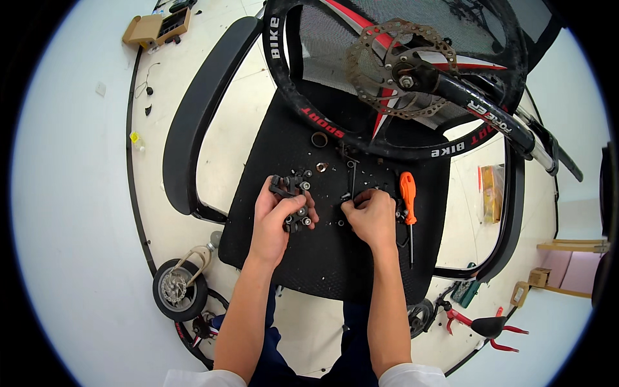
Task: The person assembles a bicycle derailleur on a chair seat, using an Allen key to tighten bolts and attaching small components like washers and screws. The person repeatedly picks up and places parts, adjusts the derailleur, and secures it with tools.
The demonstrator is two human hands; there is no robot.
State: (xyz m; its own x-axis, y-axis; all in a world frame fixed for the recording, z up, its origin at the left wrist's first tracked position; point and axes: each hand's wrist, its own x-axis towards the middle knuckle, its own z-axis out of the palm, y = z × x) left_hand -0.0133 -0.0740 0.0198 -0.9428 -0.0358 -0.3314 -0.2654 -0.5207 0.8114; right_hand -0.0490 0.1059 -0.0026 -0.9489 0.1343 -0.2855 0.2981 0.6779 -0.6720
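My left hand (272, 222) is wrapped round a black bicycle disc brake caliper (294, 185) with silver bolts, held above a black chair seat (316, 261). To its right, my right hand (374, 218) reaches down to the seat with thumb and fingers pinched together. What is between those fingertips, if anything, is hidden. Small dark parts lie around them, next to a thin metal tool (353, 173). An orange-handled screwdriver (407, 190) lies just right of that hand, its shaft toward me. Beyond the caliper are a dark ring (319, 139) and a small copper-coloured piece (322, 167).
A bicycle wheel with a disc rotor (361, 61) and fork (483, 111) rests across the back of the seat. Armrests (205, 116) flank both sides. On the floor are a small wheel (174, 290), an opened cardboard box (143, 30) and a red frame (459, 316).
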